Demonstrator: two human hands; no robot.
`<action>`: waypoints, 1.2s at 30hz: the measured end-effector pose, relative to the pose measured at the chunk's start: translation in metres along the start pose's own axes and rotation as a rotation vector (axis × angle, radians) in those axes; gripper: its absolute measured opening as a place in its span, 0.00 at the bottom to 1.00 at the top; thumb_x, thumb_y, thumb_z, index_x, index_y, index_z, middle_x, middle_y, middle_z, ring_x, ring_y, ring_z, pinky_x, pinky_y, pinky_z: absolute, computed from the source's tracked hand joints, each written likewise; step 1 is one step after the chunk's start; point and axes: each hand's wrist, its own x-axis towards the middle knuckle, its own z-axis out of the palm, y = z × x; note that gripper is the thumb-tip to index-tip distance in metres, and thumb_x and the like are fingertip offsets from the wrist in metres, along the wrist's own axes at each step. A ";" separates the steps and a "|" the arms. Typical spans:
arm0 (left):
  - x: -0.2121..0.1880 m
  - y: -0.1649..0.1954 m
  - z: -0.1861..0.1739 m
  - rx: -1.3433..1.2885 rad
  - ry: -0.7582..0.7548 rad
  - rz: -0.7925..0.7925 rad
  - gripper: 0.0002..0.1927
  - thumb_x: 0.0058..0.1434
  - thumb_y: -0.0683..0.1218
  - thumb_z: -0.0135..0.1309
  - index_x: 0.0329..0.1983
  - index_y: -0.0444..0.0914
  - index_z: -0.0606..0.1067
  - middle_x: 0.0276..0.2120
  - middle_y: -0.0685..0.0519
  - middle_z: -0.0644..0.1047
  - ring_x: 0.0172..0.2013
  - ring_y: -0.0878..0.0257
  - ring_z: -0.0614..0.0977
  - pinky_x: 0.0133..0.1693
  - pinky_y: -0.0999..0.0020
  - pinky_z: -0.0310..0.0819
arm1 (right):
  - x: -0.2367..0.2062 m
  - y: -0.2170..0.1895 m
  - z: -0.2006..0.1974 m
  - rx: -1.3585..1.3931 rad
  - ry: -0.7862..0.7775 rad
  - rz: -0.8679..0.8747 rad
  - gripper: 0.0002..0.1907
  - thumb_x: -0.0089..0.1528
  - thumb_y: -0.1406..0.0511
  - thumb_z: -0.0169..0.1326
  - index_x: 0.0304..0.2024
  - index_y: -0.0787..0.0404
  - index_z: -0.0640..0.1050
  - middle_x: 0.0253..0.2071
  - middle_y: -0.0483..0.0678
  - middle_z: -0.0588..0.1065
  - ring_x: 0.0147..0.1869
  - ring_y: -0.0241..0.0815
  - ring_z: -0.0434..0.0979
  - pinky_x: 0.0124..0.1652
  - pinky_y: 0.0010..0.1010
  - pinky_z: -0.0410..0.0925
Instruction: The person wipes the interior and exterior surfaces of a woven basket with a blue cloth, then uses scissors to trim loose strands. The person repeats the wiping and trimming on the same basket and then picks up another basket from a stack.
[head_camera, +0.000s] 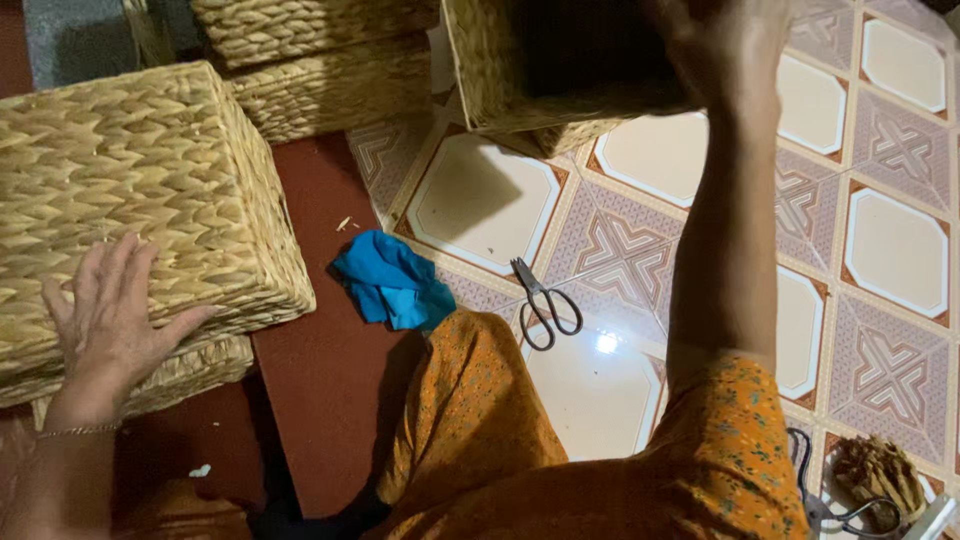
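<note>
Baskets being handled, scissors idle.
Left hand (105, 320) lying flat, open, on woven basket (140, 200) at frame left; right hand (725, 40) gripping lifted basket (530, 70) at top; scissors (543, 303) lying untouched mid-floor.

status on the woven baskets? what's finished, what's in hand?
Looks done: two woven baskets sit stacked at the top, and another lies under the big one. In hand: the left hand rests flat on the big overturned basket, while the right hand lifts an open basket. Scissors and a blue cloth lie unused on the tiled floor. What's left can't be told.
</note>
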 end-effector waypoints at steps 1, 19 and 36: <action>-0.001 0.000 -0.001 -0.005 -0.004 -0.003 0.55 0.44 0.76 0.53 0.73 0.45 0.62 0.77 0.51 0.54 0.78 0.52 0.46 0.71 0.33 0.27 | -0.007 -0.008 0.007 -0.015 -0.023 -0.024 0.33 0.55 0.55 0.71 0.56 0.64 0.75 0.55 0.62 0.71 0.59 0.60 0.68 0.56 0.54 0.63; 0.000 0.018 -0.031 -0.068 -0.086 0.004 0.57 0.45 0.75 0.57 0.74 0.42 0.62 0.77 0.48 0.55 0.77 0.51 0.47 0.70 0.33 0.27 | -0.184 -0.008 0.259 0.058 0.265 -0.314 0.62 0.54 0.51 0.73 0.75 0.69 0.48 0.75 0.71 0.47 0.78 0.69 0.47 0.74 0.55 0.48; 0.001 0.015 -0.029 -0.058 -0.075 0.005 0.57 0.45 0.74 0.58 0.75 0.44 0.60 0.77 0.48 0.55 0.78 0.50 0.47 0.71 0.33 0.25 | -0.084 0.013 0.141 0.497 0.453 -0.156 0.27 0.69 0.46 0.57 0.63 0.49 0.69 0.68 0.52 0.61 0.78 0.50 0.58 0.72 0.52 0.63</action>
